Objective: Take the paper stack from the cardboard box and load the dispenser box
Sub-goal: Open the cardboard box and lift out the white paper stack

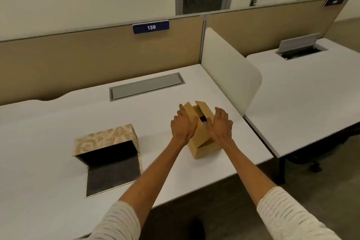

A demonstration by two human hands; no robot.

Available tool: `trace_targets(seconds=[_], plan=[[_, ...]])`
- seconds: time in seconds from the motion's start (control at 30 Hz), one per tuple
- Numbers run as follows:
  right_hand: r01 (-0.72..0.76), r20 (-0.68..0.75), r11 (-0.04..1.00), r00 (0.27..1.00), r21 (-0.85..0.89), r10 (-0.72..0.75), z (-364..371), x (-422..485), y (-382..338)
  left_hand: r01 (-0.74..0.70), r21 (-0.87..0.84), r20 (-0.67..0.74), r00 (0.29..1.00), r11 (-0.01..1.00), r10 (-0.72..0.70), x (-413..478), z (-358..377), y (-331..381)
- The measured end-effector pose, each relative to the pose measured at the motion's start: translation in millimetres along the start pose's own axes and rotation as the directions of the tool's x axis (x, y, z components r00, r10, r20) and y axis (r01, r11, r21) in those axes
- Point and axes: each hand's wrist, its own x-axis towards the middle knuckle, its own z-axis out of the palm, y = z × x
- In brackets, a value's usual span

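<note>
Reaching into the carton (200, 138) with both hands, flaps up, top open. My left hand (184, 125) lies flat and spread against the carton's left flap, gripping nothing; my right hand (221, 124) is spread too, fingers at the carton's mouth, nothing pinched yet. Paper stack: probably the dark-and-pale bit visible inside the carton between my hands, too small to be sure. Dispenser (109, 148) sits well left of the carton, its side hanging open with the flap laid down toward me, inside looks dark and empty. Risks: carton is light and narrow, so pulling up on a snug stack could lift or tip the whole carton; a flap could fold in and snag the sheets; a loose grip could fan the stack. Room: desk (48, 132) left of the carton is bare up to the dispenser, good carry path. Right of the carton the desk edge and divider (229, 68) are near, little slack there.
</note>
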Motion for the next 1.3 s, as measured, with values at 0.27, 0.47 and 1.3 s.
trace_targets(seconds=[0.27,0.47,1.3], plan=[[0.051,0.165,0.998,0.985,-0.022,-0.046,17.8,26.1,23.9,0.34,-0.136,0.217,0.927,0.931,-0.307,27.5,39.2,15.6],[0.123,0.067,0.992,0.99,-0.035,-0.121,20.6,33.6,36.5,0.321,-0.142,0.162,0.941,0.936,-0.298,30.3,51.1,16.4],[-0.042,0.024,0.993,0.999,-0.11,0.045,42.6,56.6,90.9,-0.027,0.096,0.124,0.992,0.995,0.015,11.0,41.0,-70.9]])
